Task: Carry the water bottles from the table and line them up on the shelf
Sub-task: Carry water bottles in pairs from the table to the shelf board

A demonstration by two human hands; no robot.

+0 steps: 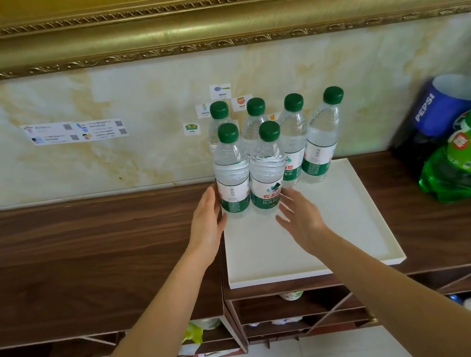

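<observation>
A: Dark wooden shelf (93, 264), white tray (316, 242) on it, six water bottles (267, 173) standing at the tray's back-left corner. Are they lined up?

B: Clustered, I'd say: four behind, two in front. Nudge the front pair gently at the label, low down, so neither tips.

A: Hands?

B: Left hand (208, 217) touches the front-left bottle, fingers straight. Right hand (299, 214) hovers just beside the other, fingers spread, holding nothing.
</observation>
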